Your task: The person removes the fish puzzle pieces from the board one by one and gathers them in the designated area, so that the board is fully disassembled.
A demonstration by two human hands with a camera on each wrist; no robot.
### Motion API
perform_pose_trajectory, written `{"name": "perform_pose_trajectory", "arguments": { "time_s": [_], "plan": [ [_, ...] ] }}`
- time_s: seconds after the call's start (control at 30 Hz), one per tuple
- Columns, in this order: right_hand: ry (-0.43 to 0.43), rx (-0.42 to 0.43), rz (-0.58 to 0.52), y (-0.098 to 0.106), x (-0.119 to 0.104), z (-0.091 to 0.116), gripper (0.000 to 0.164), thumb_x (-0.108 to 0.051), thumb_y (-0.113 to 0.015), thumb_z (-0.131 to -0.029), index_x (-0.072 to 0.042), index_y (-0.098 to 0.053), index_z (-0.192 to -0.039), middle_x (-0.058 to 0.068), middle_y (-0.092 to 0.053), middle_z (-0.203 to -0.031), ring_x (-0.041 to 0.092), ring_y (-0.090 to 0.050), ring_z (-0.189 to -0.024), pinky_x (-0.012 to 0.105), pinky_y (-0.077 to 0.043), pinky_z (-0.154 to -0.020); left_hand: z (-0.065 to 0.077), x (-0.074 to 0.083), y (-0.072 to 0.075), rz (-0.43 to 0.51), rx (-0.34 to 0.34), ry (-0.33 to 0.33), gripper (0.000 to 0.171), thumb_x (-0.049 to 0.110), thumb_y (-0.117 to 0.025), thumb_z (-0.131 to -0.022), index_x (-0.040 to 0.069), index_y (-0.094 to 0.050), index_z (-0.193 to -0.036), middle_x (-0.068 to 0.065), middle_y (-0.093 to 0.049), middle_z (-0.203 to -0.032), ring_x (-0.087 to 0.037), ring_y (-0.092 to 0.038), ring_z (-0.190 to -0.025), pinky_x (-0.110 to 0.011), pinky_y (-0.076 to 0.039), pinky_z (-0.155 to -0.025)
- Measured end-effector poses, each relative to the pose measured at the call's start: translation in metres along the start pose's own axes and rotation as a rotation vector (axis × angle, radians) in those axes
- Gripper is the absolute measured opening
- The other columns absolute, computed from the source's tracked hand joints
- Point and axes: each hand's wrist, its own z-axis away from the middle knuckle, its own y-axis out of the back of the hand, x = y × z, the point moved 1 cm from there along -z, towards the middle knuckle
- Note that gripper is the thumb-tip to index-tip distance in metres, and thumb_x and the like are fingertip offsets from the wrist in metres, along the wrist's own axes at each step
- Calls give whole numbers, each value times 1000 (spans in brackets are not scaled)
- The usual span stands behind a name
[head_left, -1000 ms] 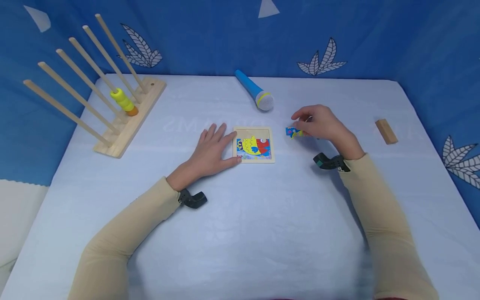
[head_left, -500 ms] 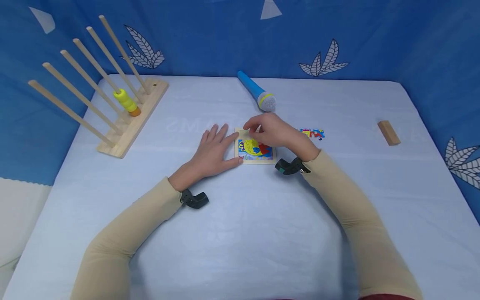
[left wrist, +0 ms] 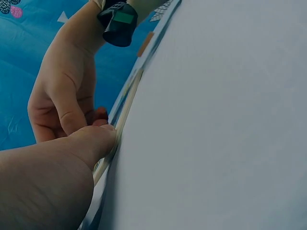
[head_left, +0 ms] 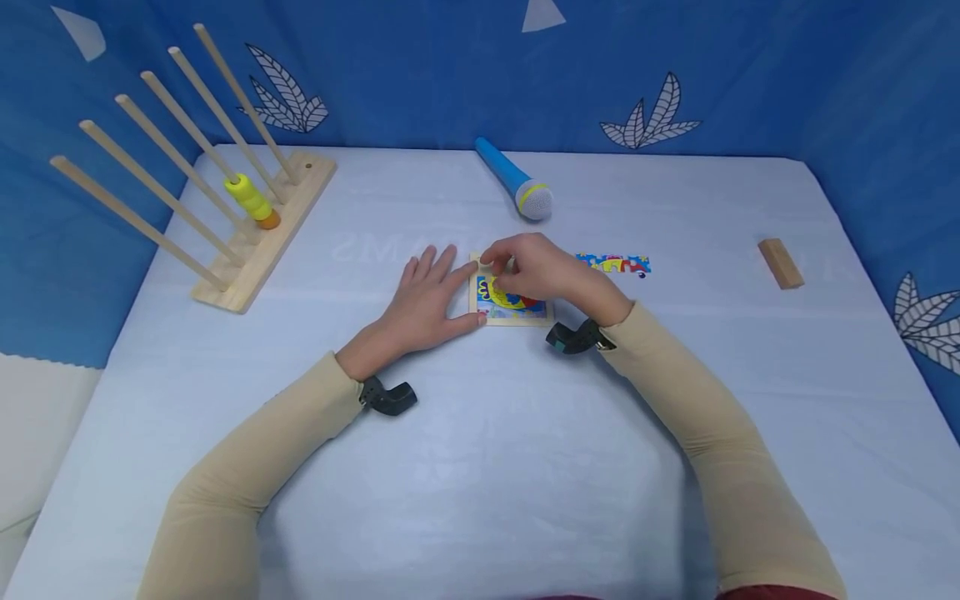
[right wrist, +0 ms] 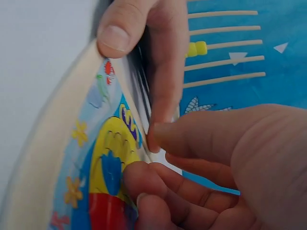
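Note:
A small jigsaw puzzle in a wooden frame lies mid-table, with a yellow and red fish picture filling its lower part. My left hand lies beside the frame with fingers spread, its index finger and thumb touching the left edge. My right hand is over the frame's upper left part, fingers bent and tips close to the left index finger. Those fingertips hide the upper left corner, and no puzzle piece shows clearly between them. Loose puzzle pieces lie in a row right of the frame.
A blue toy microphone lies behind the frame. At the left stands a wooden peg rack with yellow and orange beads on one peg. Far to the right is a brown wooden block. Blue cloth hangs behind the table.
My right hand has moved left from the loose pieces to the frame's upper left part, with only a slight shift in the last half second. My left hand has stayed at the frame.

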Motion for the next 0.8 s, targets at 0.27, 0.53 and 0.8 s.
{"name": "perform_pose_trajectory", "arguments": {
  "time_s": [0.27,0.53,0.8],
  "plan": [
    [-2,2,78,-10,-2,-3,52,-17,-82,-86,-7,-65,-134,12,-69,-113,26,-59,-102,39,-53,-94,-2,-1,0,5,2,-8,81,55,-61,-94,14,-36,-159,-21,-17,-171,-47,-5,-158,-66,-6,-125],
    [11,22,65,-12,0,-2,51,-15,-83,-84,-8,-66,-132,11,-67,-113,25,-57,-102,39,-51,-94,-1,-1,0,8,6,-12,81,55,-62,-94,14,-36,-159,-21,-17,-170,-47,-5,-158,-66,-7,-125],
    [9,30,57,-14,1,-2,50,-13,-83,-84,-4,-67,-131,12,-67,-112,25,-56,-100,38,-50,-91,-1,-2,-1,6,9,-11,81,55,-62,-94,14,-36,-159,-21,-17,-170,-47,-6,-158,-66,-7,-125]
  ]
}}
